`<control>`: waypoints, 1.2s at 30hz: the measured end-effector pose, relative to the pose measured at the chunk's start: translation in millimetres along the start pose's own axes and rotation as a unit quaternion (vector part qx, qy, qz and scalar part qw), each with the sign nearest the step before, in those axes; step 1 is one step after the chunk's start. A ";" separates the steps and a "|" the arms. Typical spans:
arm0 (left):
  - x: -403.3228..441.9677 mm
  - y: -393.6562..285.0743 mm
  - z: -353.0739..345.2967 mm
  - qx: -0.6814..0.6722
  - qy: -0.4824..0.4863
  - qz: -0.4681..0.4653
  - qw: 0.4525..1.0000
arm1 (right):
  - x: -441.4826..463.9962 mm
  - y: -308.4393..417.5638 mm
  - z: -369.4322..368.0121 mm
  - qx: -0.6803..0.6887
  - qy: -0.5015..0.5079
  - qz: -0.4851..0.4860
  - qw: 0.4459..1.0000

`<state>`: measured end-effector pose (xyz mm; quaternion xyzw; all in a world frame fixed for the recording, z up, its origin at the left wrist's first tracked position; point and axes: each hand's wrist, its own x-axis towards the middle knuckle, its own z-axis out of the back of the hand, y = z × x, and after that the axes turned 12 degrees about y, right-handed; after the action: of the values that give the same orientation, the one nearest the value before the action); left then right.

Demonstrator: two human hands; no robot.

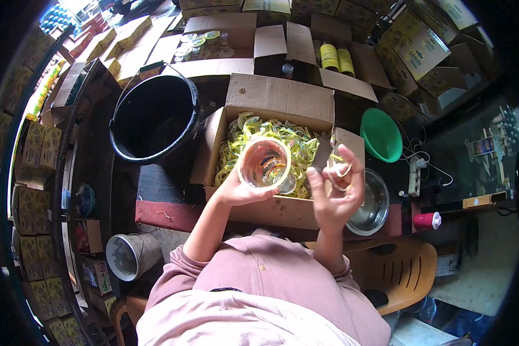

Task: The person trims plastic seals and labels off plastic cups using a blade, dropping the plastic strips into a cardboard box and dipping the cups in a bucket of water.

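My left hand [236, 187] is wrapped around a clear plastic cup [249, 164] with printing on its side, tilted so its round opening faces me. To the right, my raised right hand [339, 196] is closed on a dark flat blade [322, 153], apart from the cup. A thin pale curled strip [345, 171] hangs at its fingers. Behind both hands, an open cardboard box [279, 92] holds a heap of yellow-green plastic strips [303, 144].
A black bucket [116, 135] stands left of the box. On the right are a green basin [380, 135], a clear bowl [380, 216], a power strip [414, 176] and a pink spool [424, 220]. Farther back, an open carton [213, 68] contains cups and another carton [352, 86] holds yellow rolls.
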<state>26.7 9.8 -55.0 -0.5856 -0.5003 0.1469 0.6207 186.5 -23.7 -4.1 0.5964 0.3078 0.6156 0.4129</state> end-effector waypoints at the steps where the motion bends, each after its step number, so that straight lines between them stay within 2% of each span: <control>1: 0.5 -0.7 1.9 0.010 0.001 0.003 1.000 | 5.6 -2.2 5.7 0.022 -0.007 -0.007 1.000; 3: 2.0 -0.9 4.5 0.015 0.002 0.001 1.000 | 12.9 -19.5 20.4 0.089 0.027 -0.027 0.995; 5: 3.4 -0.9 7.3 0.001 0.011 -0.003 1.000 | 18.8 -47.1 31.7 0.196 0.106 -0.116 0.968; 6: 4.1 -0.8 8.9 -0.016 0.020 -0.005 1.000 | 20.8 -72.9 32.8 0.111 0.176 -0.154 0.966; 7: 4.5 -0.4 8.9 -0.033 0.030 -0.007 0.999 | 20.1 -77.5 31.9 -0.172 0.258 -0.241 0.920; 9: 3.3 -3.1 6.5 -0.008 0.006 0.004 1.000 | 8.8 -94.5 30.2 -0.349 0.289 -0.287 0.844; 13: 6.4 -0.1 4.9 0.021 -0.031 0.004 0.999 | 2.7 -80.0 29.8 -0.233 0.169 -0.195 0.938; 14: 7.1 -2.4 3.2 0.023 -0.030 0.002 0.999 | 1.4 -76.1 27.5 -0.194 0.091 -0.140 0.967; 17: 9.8 -3.1 -4.5 -0.031 -0.061 0.005 0.998 | 3.1 -57.0 23.5 -0.124 -0.010 -0.017 0.992; 21: 8.7 4.3 -13.3 0.147 -0.060 -0.007 0.987 | -2.7 -26.3 2.3 -0.149 -0.049 0.065 0.985; 23: 7.1 4.5 -17.9 0.155 -0.068 -0.017 0.985 | -5.1 -20.3 -6.1 -0.205 -0.051 0.098 0.973; 28: 4.4 0.5 -24.2 0.175 -0.096 -0.015 0.980 | -6.9 -17.2 -15.2 -0.190 -0.036 0.112 0.975; 36: 4.8 -4.0 -28.8 0.277 -0.104 -0.003 0.955 | -6.4 -20.0 -16.1 -0.246 -0.033 0.141 0.958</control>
<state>50.1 -4.3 -43.9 -0.3710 -0.5031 0.3379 0.7036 173.0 -18.2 -26.2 0.5335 0.0459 0.7042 0.4663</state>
